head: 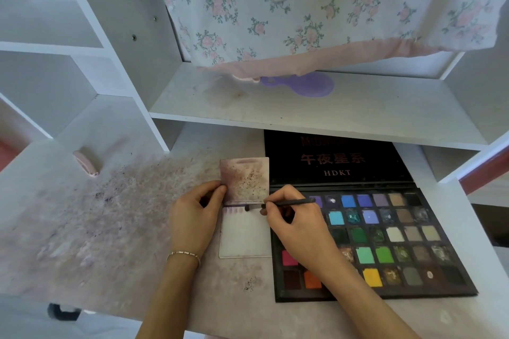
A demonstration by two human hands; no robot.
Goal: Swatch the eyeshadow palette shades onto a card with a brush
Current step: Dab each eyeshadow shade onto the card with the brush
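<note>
The right hand [296, 224] pinches a thin black brush [286, 203], tip on the white card [245, 234] at lower middle. The left hand [194, 217] pinches the card's edge. The eyeshadow palette [396, 245] lies open just right, on the desk [110, 215].

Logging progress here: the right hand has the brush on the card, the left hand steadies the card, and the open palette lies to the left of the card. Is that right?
Not quite. The head view shows the open palette to the right of the card, not the left. The rest holds: the right hand has the brush on the card, and the left hand steadies it.
</note>
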